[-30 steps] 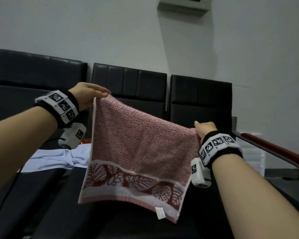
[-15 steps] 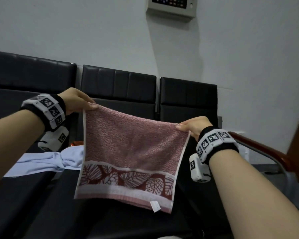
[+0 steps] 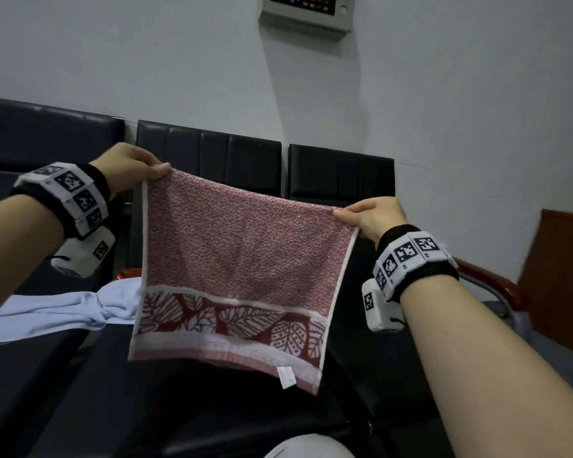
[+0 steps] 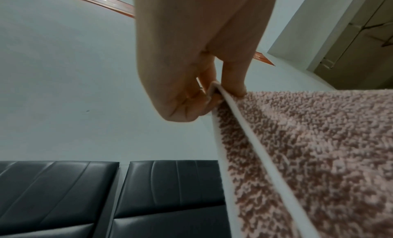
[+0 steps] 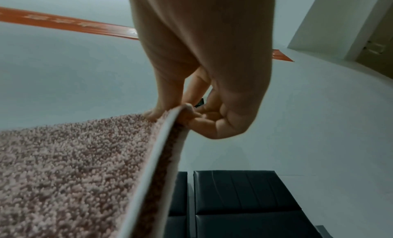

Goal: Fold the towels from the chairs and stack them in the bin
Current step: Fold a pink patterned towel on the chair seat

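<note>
A pink towel [image 3: 242, 252] with a dark red leaf border and a small white tag hangs doubled in the air above the black chairs [image 3: 209, 157]. My left hand [image 3: 136, 166] pinches its upper left corner, and my right hand [image 3: 371, 214] pinches the upper right corner, a little lower. In the left wrist view the thumb and fingers of the left hand [image 4: 217, 93] clamp both layers of the pink towel [image 4: 314, 149]. The right wrist view shows the right hand [image 5: 180, 113] pinching the doubled edge of the pink towel [image 5: 70, 166] the same way. No bin is in view.
A pale blue towel [image 3: 63, 309] lies crumpled on the chair seat at the left. A red-brown armrest [image 3: 490, 285] and a wooden panel [image 3: 559, 282] stand at the right. A white rounded object [image 3: 306, 447] shows at the bottom edge. A wall panel [image 3: 306, 11] hangs above.
The right hand has risen and the towel's top edge is pulled straighter and tauter between both hands. The head view has tilted up and shifted right.
</note>
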A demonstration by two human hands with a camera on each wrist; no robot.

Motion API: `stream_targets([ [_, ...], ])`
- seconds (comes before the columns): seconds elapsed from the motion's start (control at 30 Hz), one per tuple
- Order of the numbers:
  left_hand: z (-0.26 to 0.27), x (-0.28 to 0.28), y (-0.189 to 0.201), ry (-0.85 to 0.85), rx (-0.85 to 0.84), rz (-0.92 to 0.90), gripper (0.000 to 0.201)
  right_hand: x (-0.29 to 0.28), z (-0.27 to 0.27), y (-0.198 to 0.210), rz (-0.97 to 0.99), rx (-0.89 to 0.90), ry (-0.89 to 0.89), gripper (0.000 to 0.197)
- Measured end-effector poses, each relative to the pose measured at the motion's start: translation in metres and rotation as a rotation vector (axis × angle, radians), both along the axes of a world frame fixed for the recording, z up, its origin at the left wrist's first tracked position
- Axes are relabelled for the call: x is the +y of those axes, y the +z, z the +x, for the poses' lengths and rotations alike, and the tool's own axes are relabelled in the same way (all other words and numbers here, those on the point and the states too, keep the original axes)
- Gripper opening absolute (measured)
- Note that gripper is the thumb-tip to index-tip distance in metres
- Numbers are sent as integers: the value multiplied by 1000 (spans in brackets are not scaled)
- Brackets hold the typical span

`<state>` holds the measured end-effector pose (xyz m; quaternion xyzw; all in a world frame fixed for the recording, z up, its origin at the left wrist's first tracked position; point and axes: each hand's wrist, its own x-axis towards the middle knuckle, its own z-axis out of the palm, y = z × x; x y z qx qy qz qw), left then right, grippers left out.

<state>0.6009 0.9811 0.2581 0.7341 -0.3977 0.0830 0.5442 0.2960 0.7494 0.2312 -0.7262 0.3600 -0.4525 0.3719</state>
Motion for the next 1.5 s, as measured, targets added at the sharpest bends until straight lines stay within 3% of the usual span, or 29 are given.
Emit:
stream_targets([
  [0.17, 0, -1, 8, -33, 121, -133, 8, -2, -4, 2, 44, -58, 12, 33],
  [0.23, 1, -2, 6, -64, 109, -176, 15, -2, -4, 2, 52, -77, 12, 40],
  [0.37, 10, -6, -5, -105, 25, -170, 27, -8, 3, -4, 33, -39, -43, 28],
  [0.53, 33, -30, -38, 2, -28, -24, 35, -20, 18, -27, 31, 112, -120, 14],
  [0.73, 55, -71, -79, 175, -176, 207, 19, -43, 58, -65, -1, 225, -270, 3],
  [0.8, 63, -84, -89, 207, -177, 238, 17, -52, 72, -77, -5, 238, -283, 13],
  [0.9, 73, -103, -102, 202, -78, 222, 13, -64, 91, -93, 22, 184, -273, 21],
  [1.03, 79, -124, -118, 275, -94, 213, 18, -78, 105, -109, -33, 178, -257, 7],
  [1.27, 90, -133, -151, 264, -46, 246, 18, -84, 118, -132, -41, 199, -215, 6],
  [1.4, 89, -126, -178, 228, 166, 234, 8, -83, 118, -157, 68, 270, -190, 16],
  [1.5, 87, -119, -197, 239, 297, 268, 15, -81, 114, -179, 171, 343, -188, 28],
])
